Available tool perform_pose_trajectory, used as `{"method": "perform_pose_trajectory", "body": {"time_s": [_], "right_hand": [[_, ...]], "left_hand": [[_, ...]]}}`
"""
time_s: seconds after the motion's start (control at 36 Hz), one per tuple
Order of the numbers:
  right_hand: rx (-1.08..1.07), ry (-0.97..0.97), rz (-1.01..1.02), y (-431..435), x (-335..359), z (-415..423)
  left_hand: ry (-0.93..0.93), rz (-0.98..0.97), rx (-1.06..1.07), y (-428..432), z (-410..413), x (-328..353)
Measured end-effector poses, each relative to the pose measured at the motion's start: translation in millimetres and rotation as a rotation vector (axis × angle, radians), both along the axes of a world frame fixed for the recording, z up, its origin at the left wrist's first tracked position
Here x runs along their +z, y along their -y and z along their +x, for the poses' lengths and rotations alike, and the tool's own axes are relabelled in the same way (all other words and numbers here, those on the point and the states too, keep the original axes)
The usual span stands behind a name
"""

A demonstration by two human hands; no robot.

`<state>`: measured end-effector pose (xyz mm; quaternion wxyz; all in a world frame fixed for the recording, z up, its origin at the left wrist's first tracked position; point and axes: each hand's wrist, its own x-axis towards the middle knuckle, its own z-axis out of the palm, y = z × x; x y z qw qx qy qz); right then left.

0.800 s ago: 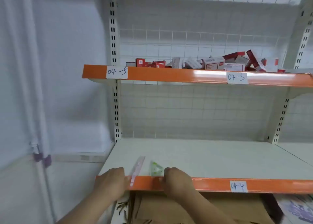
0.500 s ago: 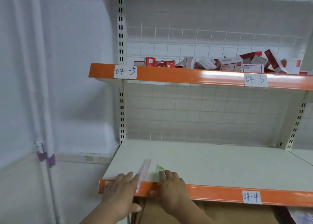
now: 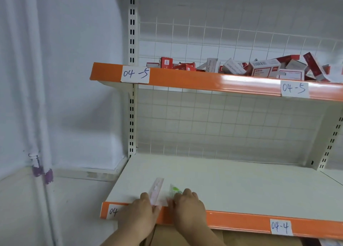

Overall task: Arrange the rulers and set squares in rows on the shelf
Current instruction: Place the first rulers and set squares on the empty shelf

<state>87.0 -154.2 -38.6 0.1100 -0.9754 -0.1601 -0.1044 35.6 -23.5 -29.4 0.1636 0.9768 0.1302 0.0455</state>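
Note:
A pale pink ruler (image 3: 157, 191) lies lengthwise on the white shelf (image 3: 241, 186) near its front left corner, its near end at the orange front lip (image 3: 232, 220). Just right of it lies a clear set square with green print (image 3: 174, 190). My left hand (image 3: 139, 214) rests over the lip with its fingers against the ruler's near end. My right hand (image 3: 189, 206) lies over the lip with its fingertips on the set square's near part, which it hides. Whether either hand pinches its piece cannot be told.
The lip carries "04-4" labels (image 3: 280, 227). The upper shelf, labelled "04-5" (image 3: 135, 74), holds several red and white boxes (image 3: 259, 68). A slotted upright (image 3: 132, 78) and white wall bound the left side. A cardboard box (image 3: 185, 236) sits below.
The view has shifted, so the shelf sits further right and higher in frame. Both hands have slid a little forward onto the ruler and set square, which lie about where they were.

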Motion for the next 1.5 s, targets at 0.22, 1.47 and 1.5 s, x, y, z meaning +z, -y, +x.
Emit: {"method": "perform_pose_trajectory", "body": {"time_s": [0.22, 1.47, 1.5], "right_hand": [[-0.141, -0.179, 0.033, 4, 6, 16], [-0.316, -0.288, 0.631, 18, 7, 25], [-0.319, -0.269, 0.639, 22, 8, 24]], "left_hand": [[-0.016, -0.035, 0.043, 3, 3, 2], [0.019, -0.123, -0.045, 15, 22, 10], [0.023, -0.123, -0.056, 19, 24, 11]]}}
